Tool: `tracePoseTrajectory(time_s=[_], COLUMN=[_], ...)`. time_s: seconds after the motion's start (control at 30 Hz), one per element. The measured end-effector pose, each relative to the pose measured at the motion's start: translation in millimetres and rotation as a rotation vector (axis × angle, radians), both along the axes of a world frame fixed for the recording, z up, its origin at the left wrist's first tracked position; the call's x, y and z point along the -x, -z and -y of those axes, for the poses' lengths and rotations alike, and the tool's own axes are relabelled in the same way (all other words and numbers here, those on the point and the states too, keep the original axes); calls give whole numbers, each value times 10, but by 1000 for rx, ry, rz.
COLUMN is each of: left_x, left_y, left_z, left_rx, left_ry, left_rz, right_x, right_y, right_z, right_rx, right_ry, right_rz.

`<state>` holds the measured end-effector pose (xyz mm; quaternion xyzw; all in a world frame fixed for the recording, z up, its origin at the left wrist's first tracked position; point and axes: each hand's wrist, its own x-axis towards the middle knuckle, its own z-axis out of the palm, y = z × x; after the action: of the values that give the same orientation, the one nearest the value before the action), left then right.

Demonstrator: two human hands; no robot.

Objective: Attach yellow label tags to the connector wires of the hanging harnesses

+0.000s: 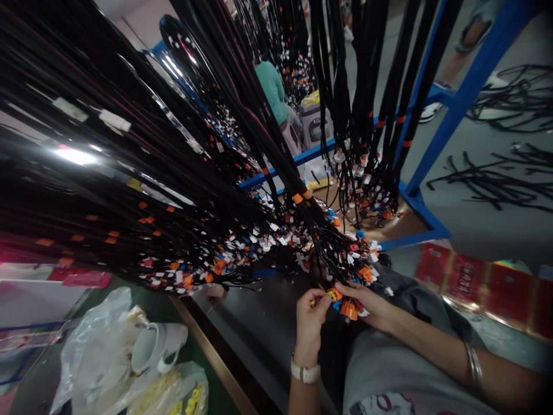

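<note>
My left hand (310,323), with a white watch on its wrist, is closed in a pinch, and a bit of yellow shows at its fingertips. That small yellow part (313,303) is mostly hidden by the fingers. My right hand (367,304) is closed around the end of a wire harness, thumb against a yellow-and-orange connector (334,294). Beneath the right fingers hang an orange connector (349,310) and blue and white ones. Black taped cables (298,199) run from this bunch up to the upper left. Both hands are nearly touching at the yellow-and-orange connector.
Many black harnesses (207,173) with coloured connectors hang at left. A blue metal frame (425,233) stands ahead. On the green table (216,351) lie a white cup (149,349) and a plastic bag of yellow parts (181,392). A person in teal (270,92) sits beyond.
</note>
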<state>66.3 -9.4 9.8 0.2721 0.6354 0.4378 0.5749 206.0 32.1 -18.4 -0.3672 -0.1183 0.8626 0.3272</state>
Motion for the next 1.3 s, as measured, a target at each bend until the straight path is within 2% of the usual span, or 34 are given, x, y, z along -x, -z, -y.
tracePoseTrajectory(time_s=[0.13, 0.47, 0.7, 0.93, 1.13, 1.3], left_x=[-4, -23, -27, -62, -41, -20], left_y=[-14, -75, -95, -38, -80, -96], left_z=[3, 1, -2, 9, 16, 17], left_rx=[-3, 78, 66, 40, 30, 12], left_ry=[-3, -19, -17, -12, 80, 132], left_rz=[17, 236, 198, 141, 225, 208], right_x=[-6, 11, 6, 17, 8, 6], right_y=[10, -35, 40, -9, -32, -52], right_z=[3, 3, 15, 21, 40, 46], right_rx=[-10, -32, -46, -58, -37, -13], right_ry=[1, 11, -9, 0, -14, -6], right_rz=[10, 14, 6, -3, -2, -60])
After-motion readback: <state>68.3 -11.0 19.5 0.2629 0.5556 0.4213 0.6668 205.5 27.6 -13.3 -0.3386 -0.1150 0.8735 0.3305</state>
